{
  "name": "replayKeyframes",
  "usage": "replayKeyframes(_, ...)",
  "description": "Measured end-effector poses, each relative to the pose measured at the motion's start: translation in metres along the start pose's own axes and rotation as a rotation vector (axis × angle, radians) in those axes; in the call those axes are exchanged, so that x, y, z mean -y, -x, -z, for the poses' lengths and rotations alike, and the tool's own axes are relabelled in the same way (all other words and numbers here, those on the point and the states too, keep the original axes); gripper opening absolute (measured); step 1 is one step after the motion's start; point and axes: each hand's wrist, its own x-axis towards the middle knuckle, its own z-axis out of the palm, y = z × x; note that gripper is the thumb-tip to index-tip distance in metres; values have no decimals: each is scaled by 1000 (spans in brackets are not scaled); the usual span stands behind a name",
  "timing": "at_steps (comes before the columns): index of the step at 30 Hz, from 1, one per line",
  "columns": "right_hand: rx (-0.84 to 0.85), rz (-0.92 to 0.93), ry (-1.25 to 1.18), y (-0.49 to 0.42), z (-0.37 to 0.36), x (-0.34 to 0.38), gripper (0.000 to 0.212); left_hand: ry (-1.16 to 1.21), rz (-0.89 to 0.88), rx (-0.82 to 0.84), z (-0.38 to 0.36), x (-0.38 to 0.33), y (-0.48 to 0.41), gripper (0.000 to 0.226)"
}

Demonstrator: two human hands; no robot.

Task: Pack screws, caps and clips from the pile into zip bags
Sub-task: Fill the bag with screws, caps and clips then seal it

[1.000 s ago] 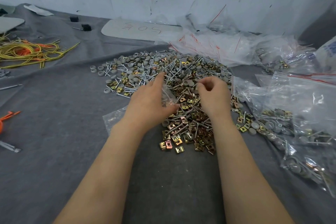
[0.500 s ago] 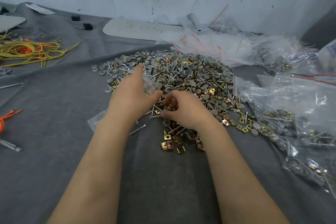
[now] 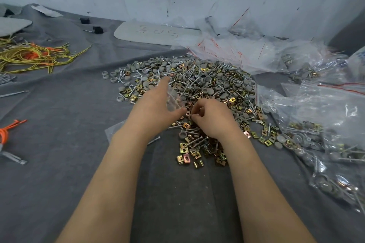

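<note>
Your left hand [image 3: 156, 104] holds the clear zip bag [image 3: 173, 99] by its mouth, pinched between the thumb and the outstretched forefinger. Your right hand [image 3: 214, 119] is curled, and its fingertips pinch what looks like a brass clip [image 3: 188, 113] just beside that mouth. You appear to be mid-feed. Spread the opening wider with the left thumb and tilt it toward the right hand. Release the clip only once it is past the lip, so it doesn't bounce onto the cloth [image 3: 59, 124]. The rest of the bag trails back under your left wrist. The pile [image 3: 199, 85] of screws, caps and clips lies beyond and beneath both hands, thickest ahead of the right one. The filled bags [image 3: 316, 136] sit well off to your right.
</note>
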Motion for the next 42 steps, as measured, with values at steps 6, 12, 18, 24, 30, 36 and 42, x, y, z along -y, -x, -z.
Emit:
replayKeyframes(6,-357,-50,-528,-6,1,-9,8,-4,-76,3,-5,-2,-1,85)
replayKeyframes(12,-43,123,-994,2,0,6,16,16,-108,51,-11,-2,-2,84)
replayKeyframes(18,66,122,-539,10,26,-3,4,43,3,-173,-4,0,-3,82)
replayKeyframes(24,329,190,57,18,12,21,13,48,42,-232,-1,1,-3,81)
replayKeyframes(30,70,114,-97,11,-3,21,14,66,30,-212,-5,1,-4,82)
replayKeyframes(36,-198,-125,-729,-10,0,1,10,87,10,-200,-12,0,-9,76)
replayKeyframes(42,-217,-60,-992,-30,7,22,8,79,21,-186,-18,-2,-20,79)
